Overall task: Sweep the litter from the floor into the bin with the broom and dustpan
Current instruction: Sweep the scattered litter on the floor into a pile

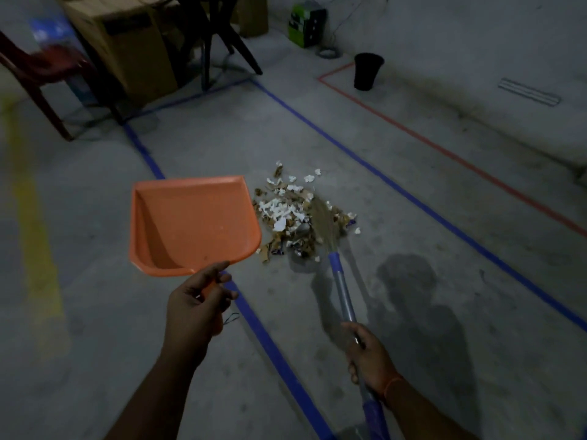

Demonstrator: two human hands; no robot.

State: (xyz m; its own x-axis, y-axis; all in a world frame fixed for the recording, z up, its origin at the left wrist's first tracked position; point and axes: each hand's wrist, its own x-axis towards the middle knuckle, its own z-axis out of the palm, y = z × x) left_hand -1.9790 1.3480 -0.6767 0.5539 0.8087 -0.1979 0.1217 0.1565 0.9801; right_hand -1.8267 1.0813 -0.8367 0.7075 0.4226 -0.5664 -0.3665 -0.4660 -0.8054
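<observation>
An orange dustpan (193, 223) hangs above the floor, empty, its open mouth toward the far side. My left hand (195, 308) grips its short handle from below. A pile of litter (295, 217), white paper scraps and brown bits, lies on the grey floor just right of the pan. The broom (344, 293) has a silver and blue handle, and its straw head rests on the pile's right side. My right hand (365, 354) grips the broom handle low in the frame. A black bin (367, 71) stands upright at the far right, apart from the pile.
Blue tape lines (270, 347) cross the floor around the pile; a red tape line (413, 128) boxes the bin's corner. A cardboard box (127, 46), a red chair (41, 77) and dark table legs (222, 39) stand at the back left. A green box (305, 23) sits by the wall.
</observation>
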